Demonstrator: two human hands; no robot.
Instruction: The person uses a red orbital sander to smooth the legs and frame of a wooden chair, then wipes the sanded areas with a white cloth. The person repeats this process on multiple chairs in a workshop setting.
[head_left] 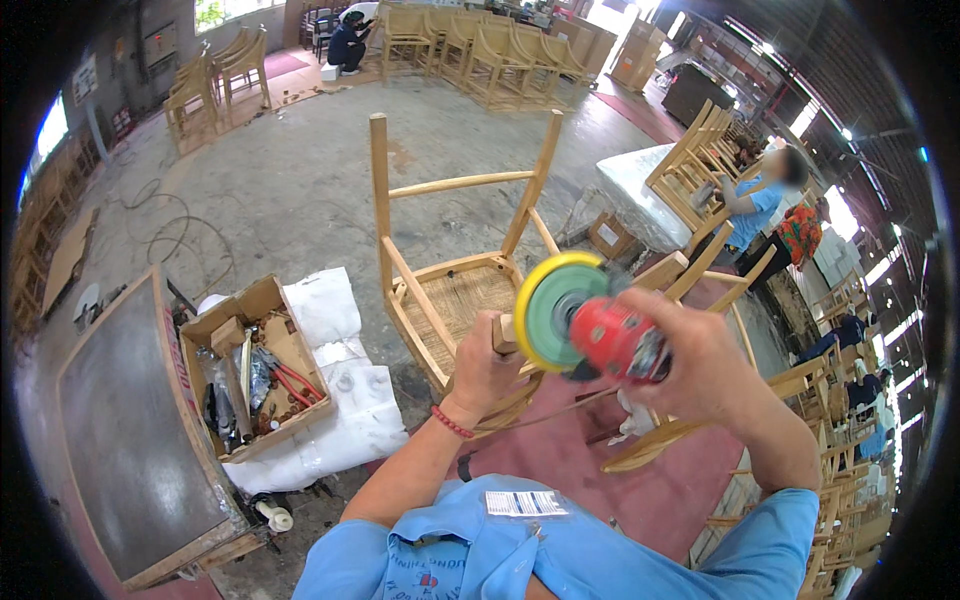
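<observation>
My right hand (700,365) grips a red angle grinder (615,342) whose yellow-rimmed green disc (552,308) faces left, held up in front of my chest. My left hand (485,360) is closed around the end of a wooden chair leg (503,333), right beside the disc. The wooden chair (455,290) lies upside down in front of me, its woven seat toward me and two legs pointing up. A red band circles my left wrist.
An open cardboard box (255,365) of hand tools sits on white foam sheets at the left, beside a dark wooden-framed board (130,440). More chair frames (820,440) are stacked at the right. Other people work at the right and far back. Cables lie on the concrete floor.
</observation>
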